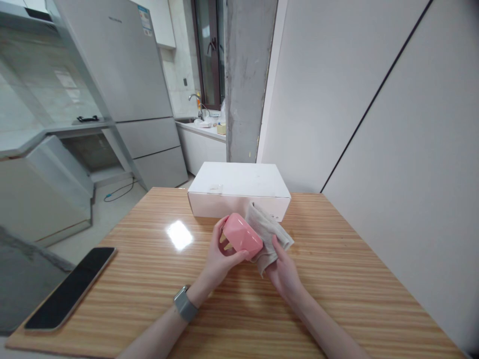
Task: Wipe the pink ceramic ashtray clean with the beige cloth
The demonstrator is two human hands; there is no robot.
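The pink object [242, 235], glossy and faceted, is at the centre of the frame, just below the middle, held above the counter [329, 279]. It tilts down toward the right, and short tan prongs show at its left side. The left hand [220, 251] has its grip clamped on the pink object, fingers over the upper left end and thumb along the lower edge. The right hand [282, 271] has its grip closed on a folded grey cloth [266, 230], thumb on top of it, and the cloth touches the right end of the pink object. A watch [185, 303] with a grey band circles the left wrist.

Just behind the hands, a closed white box [239, 180] lies flat near the far edge of the counter, its lower right front partly hidden by the cloth. The counter has a striped wood grain, with a bright reflection left of the hands. At the lower left of the frame, a flat device [71, 289] with a dark screen lies near the counter's left edge.

Beyond, a grey fridge [138, 75] stands at upper left, a faucet [200, 107] curves over a sink [185, 120] at upper centre, and a pale wall [374, 164] with a dark slanting line fills the right.
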